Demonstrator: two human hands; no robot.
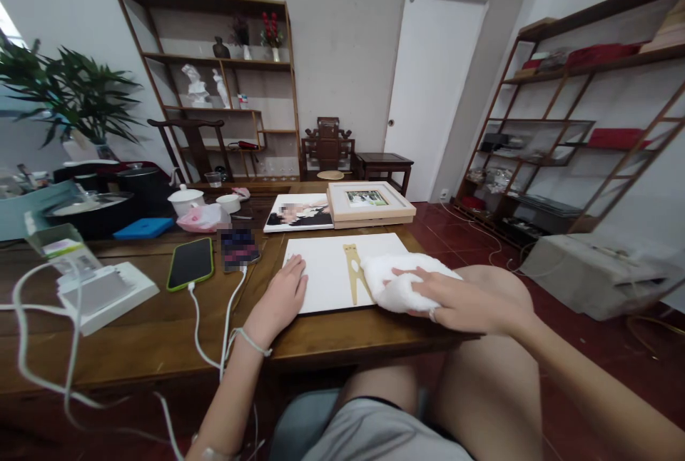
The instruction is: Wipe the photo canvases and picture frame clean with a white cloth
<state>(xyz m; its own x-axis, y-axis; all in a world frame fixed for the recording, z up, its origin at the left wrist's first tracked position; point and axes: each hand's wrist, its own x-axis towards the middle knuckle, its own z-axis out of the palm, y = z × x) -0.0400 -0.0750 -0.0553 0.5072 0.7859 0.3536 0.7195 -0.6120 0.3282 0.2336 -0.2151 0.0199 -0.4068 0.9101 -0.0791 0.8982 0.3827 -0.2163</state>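
The right hand (447, 298) clasps in its grip a bunched white fluffy cloth (382, 270) on a white rectangular board (324, 274) atop the brown wooden table (342, 332); the left hand (283, 293), grip released, rests on the board's left edge.

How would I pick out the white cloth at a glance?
Find the wooden table, then, by its near edge, the flat white panel bearing a tan shape. The white cloth is bunched under the right hand at the panel's right end. Its soft, crumpled folds set it apart from the smooth panel.
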